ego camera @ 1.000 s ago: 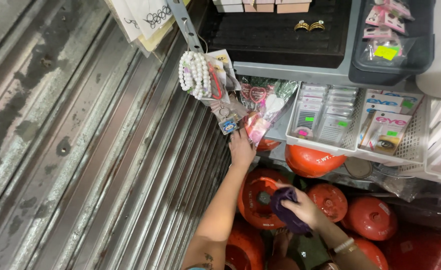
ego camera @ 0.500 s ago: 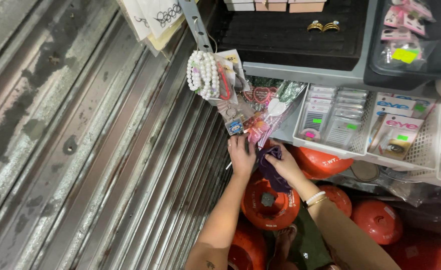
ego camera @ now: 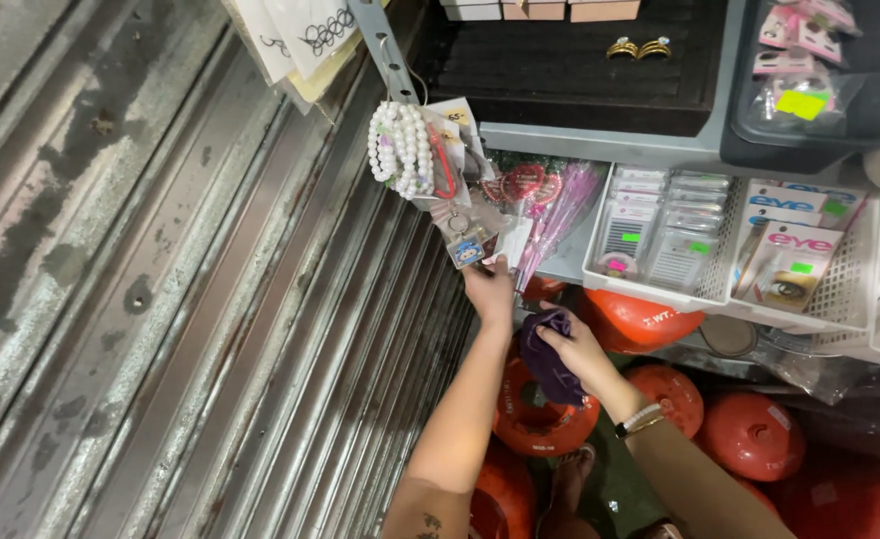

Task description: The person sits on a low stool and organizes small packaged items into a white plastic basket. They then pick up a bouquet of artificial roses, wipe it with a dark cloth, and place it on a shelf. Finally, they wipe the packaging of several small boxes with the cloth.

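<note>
The left hand [ego camera: 490,287] reaches up to the bundle of hanging trinkets [ego camera: 480,225], its fingers closed on the lower edge of a small packet beside a keychain [ego camera: 467,250]. The right hand [ego camera: 582,351] is clenched around a dark purple cloth [ego camera: 545,354], held just below the left hand and above the orange round lids [ego camera: 545,424]. White bead bracelets [ego camera: 398,148] hang above, at the shelf's corner.

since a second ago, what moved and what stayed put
The right hand carried the purple cloth up toward the left hand, then dropped back a little. The left hand stayed up at the hanging packets. Cloth still gripped; beads unchanged.
</note>
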